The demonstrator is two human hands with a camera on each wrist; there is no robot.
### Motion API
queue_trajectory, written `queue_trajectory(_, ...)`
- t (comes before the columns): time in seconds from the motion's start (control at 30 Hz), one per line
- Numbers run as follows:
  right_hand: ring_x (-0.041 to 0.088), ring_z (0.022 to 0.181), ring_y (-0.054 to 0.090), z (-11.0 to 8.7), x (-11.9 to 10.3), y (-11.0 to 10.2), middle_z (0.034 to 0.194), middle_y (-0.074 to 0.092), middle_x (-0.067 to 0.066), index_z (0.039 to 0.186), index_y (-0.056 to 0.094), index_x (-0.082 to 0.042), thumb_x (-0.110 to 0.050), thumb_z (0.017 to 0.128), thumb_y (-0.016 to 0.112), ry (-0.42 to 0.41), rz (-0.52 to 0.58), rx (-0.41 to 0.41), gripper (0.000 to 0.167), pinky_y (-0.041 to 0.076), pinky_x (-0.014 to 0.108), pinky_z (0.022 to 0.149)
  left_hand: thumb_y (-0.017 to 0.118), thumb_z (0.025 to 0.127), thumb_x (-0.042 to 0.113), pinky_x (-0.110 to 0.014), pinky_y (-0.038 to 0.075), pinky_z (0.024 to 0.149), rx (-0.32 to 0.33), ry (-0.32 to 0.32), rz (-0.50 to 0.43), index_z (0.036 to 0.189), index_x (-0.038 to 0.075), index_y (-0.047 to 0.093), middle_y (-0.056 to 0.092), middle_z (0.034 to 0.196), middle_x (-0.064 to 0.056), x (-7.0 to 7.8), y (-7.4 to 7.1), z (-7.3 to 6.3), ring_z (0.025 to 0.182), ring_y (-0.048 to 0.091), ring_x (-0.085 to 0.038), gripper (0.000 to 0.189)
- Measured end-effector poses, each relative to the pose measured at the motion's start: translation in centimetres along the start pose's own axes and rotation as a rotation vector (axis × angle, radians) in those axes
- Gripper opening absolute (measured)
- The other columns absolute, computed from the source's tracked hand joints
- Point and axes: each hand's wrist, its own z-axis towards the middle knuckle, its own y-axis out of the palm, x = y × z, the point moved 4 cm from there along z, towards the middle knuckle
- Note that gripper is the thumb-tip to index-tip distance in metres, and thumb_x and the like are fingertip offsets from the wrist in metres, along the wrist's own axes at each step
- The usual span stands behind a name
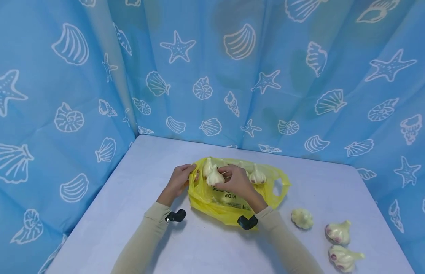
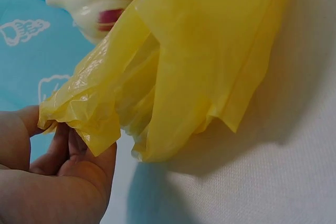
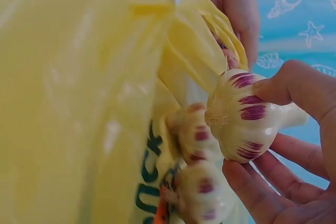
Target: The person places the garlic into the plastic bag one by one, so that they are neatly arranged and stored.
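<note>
My left hand (image 1: 179, 179) pinches the edge of a yellow plastic bag (image 1: 212, 207) at its left end; the left wrist view shows the gathered film of the bag (image 2: 205, 51) between thumb and fingers. Over the bag, my right hand (image 1: 237, 183) holds a garlic bulb (image 1: 215, 177) between thumb and fingertips. In the right wrist view, this whitish bulb (image 3: 244, 116) has purple streaks and its stem points right. Behind it on the bag is another garlic bulb (image 1: 207, 167). Right of my right hand lies one more bulb (image 1: 258, 176).
On the white table (image 1: 130, 198), right of the bag, lie a garlic bulb (image 1: 302, 219), a second bulb (image 1: 338, 232) and a third bulb (image 1: 344, 258). A blue curtain (image 1: 212, 68) with white shells and starfish hangs behind the table and at its left side.
</note>
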Motion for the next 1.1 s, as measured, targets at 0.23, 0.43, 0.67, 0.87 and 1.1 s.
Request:
queue_trajectory(0.23,0.018,0.093,0.066,-0.4,0.4,1.3,0.112,0.067,0.002,0.119,0.069,-0.011,-0.027,0.073,0.087,0.003,-0.039,-0.03,0.052,0.057,0.034,0.077,0.057,0.099,0.033,-0.025,0.055,0.07,0.002,-0.004,0.014,0.122,0.003,0.062,0.061,0.104,-0.012,-0.1,-0.1,-0.2,0.079,0.061,-0.014,0.038)
queue_trajectory(0.43,0.015,0.098,0.065,-0.5,1.0,2.5,0.115,0.065,0.001,0.121,0.068,-0.012,-0.032,0.073,0.086,0.006,-0.057,-0.083,0.055,0.056,0.033,0.082,0.056,0.099,0.034,-0.024,0.055,0.07,-0.003,-0.001,0.031,0.122,0.004,0.063,0.061,0.105,-0.011,-0.2,-0.1,-0.3,0.081,0.06,-0.014,0.039)
queue_trajectory(0.67,0.013,0.091,0.065,-0.5,1.0,2.9,0.11,0.067,-0.002,0.117,0.07,-0.015,-0.035,0.071,0.087,0.022,-0.071,-0.067,0.053,0.052,0.044,0.087,0.056,0.1,0.034,-0.024,0.055,0.069,-0.01,0.009,0.012,0.121,0.004,0.063,0.061,0.101,-0.011,0.1,0.0,-0.2,0.077,0.06,-0.013,0.037)
queue_trajectory(0.87,0.014,0.089,0.065,-0.6,1.3,3.4,0.108,0.068,-0.001,0.115,0.07,-0.013,-0.037,0.071,0.088,0.033,-0.085,-0.07,0.054,0.055,0.031,0.075,0.056,0.1,0.032,-0.023,0.055,0.067,-0.005,0.019,0.002,0.12,0.004,0.063,0.061,0.099,-0.011,0.3,0.1,-0.3,0.074,0.06,-0.013,0.035)
queue_trajectory(1.1,0.014,0.089,0.064,-0.6,1.8,4.0,0.106,0.066,0.0,0.113,0.068,-0.01,-0.036,0.069,0.089,0.044,-0.071,-0.044,0.055,0.056,0.029,0.077,0.056,0.1,0.032,-0.022,0.054,0.066,0.0,0.018,-0.001,0.12,0.003,0.063,0.061,0.1,-0.011,0.1,0.2,-0.2,0.073,0.06,-0.012,0.036)
